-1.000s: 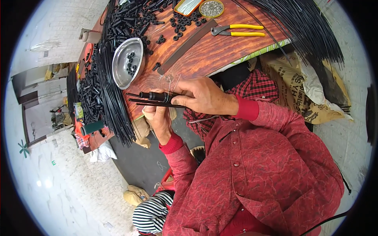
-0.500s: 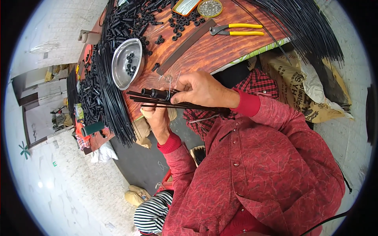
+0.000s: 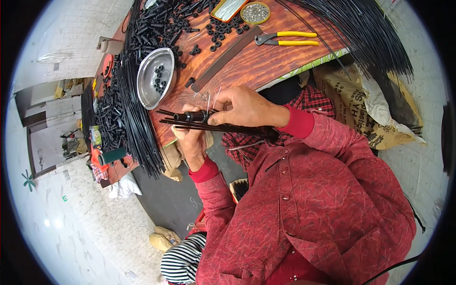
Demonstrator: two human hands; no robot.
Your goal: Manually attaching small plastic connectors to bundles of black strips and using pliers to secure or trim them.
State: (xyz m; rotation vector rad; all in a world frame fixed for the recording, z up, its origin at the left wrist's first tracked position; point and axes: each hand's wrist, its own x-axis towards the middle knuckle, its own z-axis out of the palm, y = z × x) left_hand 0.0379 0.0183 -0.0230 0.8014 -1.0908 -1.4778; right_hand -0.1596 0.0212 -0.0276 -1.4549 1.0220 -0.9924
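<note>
In front of my chest, my left hand (image 3: 191, 142) is closed round a bundle of thin black rods (image 3: 228, 128) from below, its fingertips showing beyond the far side. A black tubular plastic fitting (image 3: 191, 116) lies along the rods, its round open end toward the left. My right hand (image 3: 249, 108) bends over the fitting's right end, thumb and fingers pinched on a thin pale wire (image 3: 208, 102) whose ends stick up. How the wire runs round the bundle is hidden by the fingers.
On the wooden table (image 3: 242, 59) are a metal bowl (image 3: 148, 90) with black rings, yellow-handled pliers (image 3: 289, 38), a dark flat bar (image 3: 225, 59), a dish of small metal pieces (image 3: 255, 13) and a tray of wires (image 3: 227, 8). Long black rods (image 3: 135, 114) lie left; more (image 3: 365, 33) overhang at right.
My left fingers have come up round the far side of the fitting. The fitting's open end has shifted slightly right and down. My right hand keeps its pinch on the wire.
</note>
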